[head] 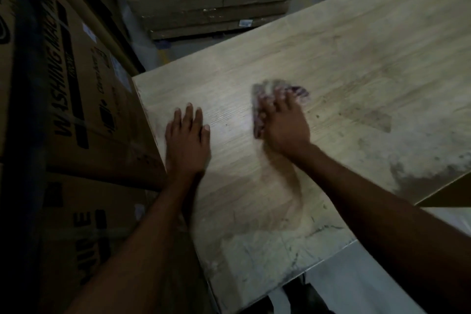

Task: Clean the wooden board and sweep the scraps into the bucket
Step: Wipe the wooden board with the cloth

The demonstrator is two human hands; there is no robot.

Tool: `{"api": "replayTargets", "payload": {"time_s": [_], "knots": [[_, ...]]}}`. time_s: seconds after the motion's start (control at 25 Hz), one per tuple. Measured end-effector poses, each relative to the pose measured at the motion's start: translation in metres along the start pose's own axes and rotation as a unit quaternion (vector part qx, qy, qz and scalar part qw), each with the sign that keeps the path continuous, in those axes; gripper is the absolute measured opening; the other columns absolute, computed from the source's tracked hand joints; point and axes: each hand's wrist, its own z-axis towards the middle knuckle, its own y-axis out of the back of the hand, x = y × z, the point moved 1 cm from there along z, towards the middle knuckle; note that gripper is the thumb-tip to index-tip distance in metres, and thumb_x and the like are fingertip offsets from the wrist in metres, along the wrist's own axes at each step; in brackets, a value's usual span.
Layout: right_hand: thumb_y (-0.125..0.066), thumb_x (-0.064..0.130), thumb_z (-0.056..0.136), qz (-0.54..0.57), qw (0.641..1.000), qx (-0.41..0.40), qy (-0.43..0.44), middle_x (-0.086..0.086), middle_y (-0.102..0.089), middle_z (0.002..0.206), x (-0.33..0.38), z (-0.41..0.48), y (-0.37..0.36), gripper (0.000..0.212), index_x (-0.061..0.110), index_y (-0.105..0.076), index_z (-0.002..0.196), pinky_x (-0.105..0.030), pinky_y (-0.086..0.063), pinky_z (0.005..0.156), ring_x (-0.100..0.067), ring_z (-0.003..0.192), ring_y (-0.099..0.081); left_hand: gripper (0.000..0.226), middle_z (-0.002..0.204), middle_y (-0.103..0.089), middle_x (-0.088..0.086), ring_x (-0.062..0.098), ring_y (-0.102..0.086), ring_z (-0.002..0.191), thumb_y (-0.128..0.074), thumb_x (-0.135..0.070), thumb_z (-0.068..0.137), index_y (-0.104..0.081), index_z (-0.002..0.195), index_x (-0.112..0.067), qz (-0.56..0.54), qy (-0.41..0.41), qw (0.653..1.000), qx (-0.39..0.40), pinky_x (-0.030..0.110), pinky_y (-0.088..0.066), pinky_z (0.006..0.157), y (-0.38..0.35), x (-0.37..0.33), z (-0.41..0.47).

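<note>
With the left hand [187, 139] spread flat on the board [344, 64] and the right hand [281, 123] in a closed grip on a cloth [277, 88] mid-board, dust [428, 166] could spill off the right edge, no bucket being in sight.

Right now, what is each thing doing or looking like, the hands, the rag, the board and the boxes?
Left hand: flat on the board, fingers spread, holding nothing.
Right hand: pressing the rag down, blurred.
Rag: crumpled under the right hand's fingers.
Board: lying flat, dusty and smudged near the right edge and the near end.
Boxes: closed, stacked beside the board.
Bucket: not in view.
</note>
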Motion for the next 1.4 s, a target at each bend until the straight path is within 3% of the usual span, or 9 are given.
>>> {"api": "replayTargets", "payload": {"time_s": [0.2, 0.32, 0.48, 0.6, 0.76, 0.88, 1.04, 1.16, 1.4], "knots": [[-0.034, 0.040, 0.089, -0.082, 0.983, -0.002, 0.165, -0.025, -0.030, 0.163, 0.002, -0.050, 0.010, 0.074, 0.013, -0.035, 0.158, -0.054, -0.016, 0.124, -0.044, 0.152, -0.026, 0.045, 0.158, -0.039, 0.011, 0.031, -0.029, 0.150, -0.042, -0.023, 0.104, -0.051, 0.146, -0.011, -0.079, 0.036, 0.994, -0.059, 0.047, -0.028, 0.119, -0.011, -0.037, -0.046], [-0.024, 0.038, 0.094, 0.016, 0.997, -0.028, -0.067, -0.029, -0.023, 0.165, 0.003, -0.030, 0.023, 0.072, 0.009, -0.030, 0.160, -0.058, -0.016, 0.126, -0.047, 0.154, -0.020, 0.041, 0.153, -0.046, 0.013, 0.034, -0.035, 0.147, -0.047, -0.020, 0.103, -0.057, 0.141, -0.010, -0.090, 0.029, 0.992, -0.086, 0.049, -0.033, 0.115, -0.011, -0.034, -0.044], [-0.035, 0.035, 0.093, -0.024, 0.972, 0.029, 0.232, -0.029, -0.029, 0.163, 0.007, -0.049, -0.001, 0.071, 0.008, -0.032, 0.159, -0.054, -0.026, 0.124, -0.045, 0.152, -0.028, 0.040, 0.150, -0.051, 0.011, 0.032, -0.040, 0.144, -0.049, -0.019, 0.100, -0.061, 0.137, -0.011, -0.096, 0.015, 0.988, -0.117, 0.045, -0.034, 0.113, -0.014, -0.030, -0.043], [-0.044, 0.033, 0.094, 0.032, 0.998, -0.009, -0.057, -0.032, -0.026, 0.163, -0.031, -0.026, 0.027, 0.070, 0.005, -0.034, 0.157, -0.053, -0.022, 0.122, -0.049, 0.151, -0.025, 0.039, 0.149, -0.053, 0.008, 0.029, -0.040, 0.144, -0.050, -0.020, 0.101, -0.061, 0.137, -0.013, -0.106, 0.034, 0.987, -0.120, 0.042, -0.030, 0.114, -0.013, -0.033, -0.042], [-0.044, 0.031, 0.090, -0.027, 0.964, 0.023, 0.265, -0.027, -0.032, 0.162, -0.017, -0.088, -0.005, 0.071, 0.011, -0.035, 0.158, -0.054, -0.023, 0.124, -0.046, 0.151, -0.027, 0.041, 0.151, -0.051, 0.001, 0.022, -0.037, 0.145, -0.050, -0.028, 0.100, -0.060, 0.139, -0.019, -0.088, 0.062, 0.989, -0.098, 0.039, -0.027, 0.115, -0.008, -0.038, -0.043], [-0.032, 0.035, 0.098, 0.047, 0.999, -0.011, -0.004, -0.026, -0.024, 0.166, -0.021, -0.060, 0.011, 0.066, 0.013, -0.031, 0.160, -0.052, -0.015, 0.127, -0.044, 0.155, -0.017, 0.046, 0.158, -0.042, -0.001, 0.019, -0.030, 0.149, -0.047, -0.036, 0.102, -0.053, 0.145, -0.022, -0.070, 0.074, 0.993, -0.059, 0.040, -0.025, 0.118, -0.005, -0.041, -0.045], [-0.044, 0.036, 0.093, 0.017, 0.971, -0.009, 0.238, -0.026, -0.032, 0.162, 0.002, -0.113, -0.011, 0.070, 0.015, -0.029, 0.158, -0.052, -0.021, 0.123, -0.044, 0.151, -0.028, 0.050, 0.164, -0.029, -0.002, 0.020, -0.019, 0.154, -0.040, -0.039, 0.105, -0.041, 0.153, -0.026, -0.032, 0.083, 0.995, -0.036, 0.041, -0.018, 0.121, -0.016, -0.055, -0.067], [-0.054, 0.029, 0.094, 0.048, 0.998, -0.051, -0.001, -0.028, -0.025, 0.164, -0.026, -0.098, 0.008, 0.075, 0.013, -0.026, 0.161, -0.055, -0.023, 0.124, -0.046, 0.153, -0.023, 0.047, 0.162, -0.035, -0.001, 0.022, -0.025, 0.152, -0.043, -0.037, 0.104, -0.045, 0.150, -0.027, -0.011, 0.076, 0.995, -0.059, 0.043, -0.023, 0.120, -0.022, -0.062, -0.083], [-0.037, 0.035, 0.093, 0.050, 0.994, -0.027, 0.091, -0.026, -0.032, 0.162, -0.036, -0.142, -0.001, 0.069, 0.010, -0.036, 0.157, -0.059, -0.028, 0.120, -0.046, 0.152, -0.026, 0.046, 0.156, -0.044, -0.005, 0.018, -0.032, 0.148, -0.051, -0.038, 0.097, -0.056, 0.142, -0.029, -0.070, 0.107, 0.989, -0.080, 0.041, -0.026, 0.118, -0.013, -0.067, -0.082]]}}
